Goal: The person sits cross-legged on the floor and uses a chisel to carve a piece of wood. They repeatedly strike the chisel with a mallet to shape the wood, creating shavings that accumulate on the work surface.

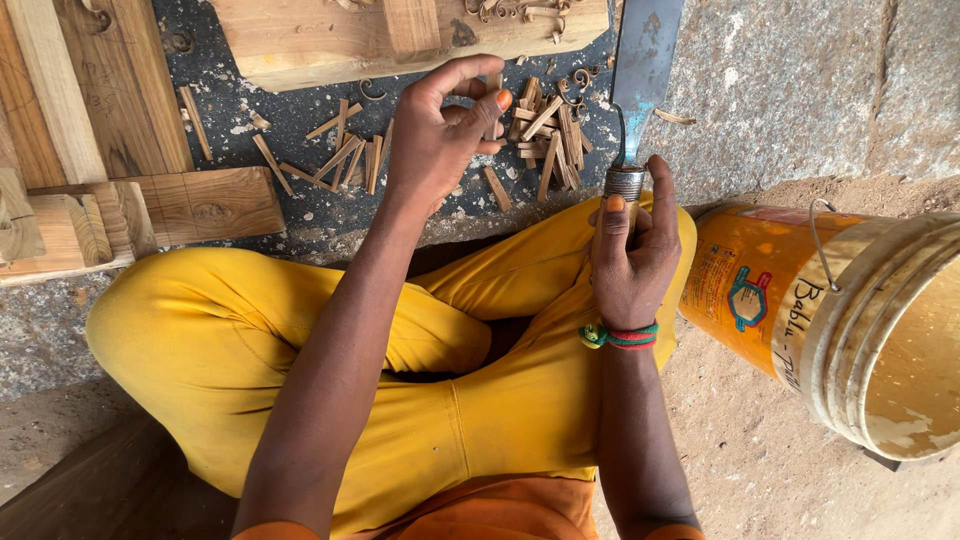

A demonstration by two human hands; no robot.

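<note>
You sit cross-legged at a dark stone slab (pixel 300 215) that serves as the work surface; a thick timber block (pixel 330 40) lies across its far edge, with flat planks (pixel 110 100) stacked to the left; an orange-and-cream plastic bucket (pixel 850 320) lies tipped on its side to your right, mouth toward you, apparently empty.

Your right hand (pixel 632 265) is wrapped firmly around the handle of a broad-bladed chopping knife (pixel 645 70); the blade stands upright, pointing away from you, clear of the wood.

Your left hand (pixel 440 135) hovers just above the slab; thumb and fingers pinch closed around one small wooden sliver (pixel 492 128), held near the pile.

Judged from the layout, splitting is well advanced: a heap of short split wooden pegs (pixel 545 140) lies just beyond the left hand, and a looser scatter of pegs (pixel 340 155) lies to its left; curled shavings (pixel 520 10) rest on the block.

Remaining work appears to be the piece in hand; uncut stock beyond it cannot be confirmed.
</note>
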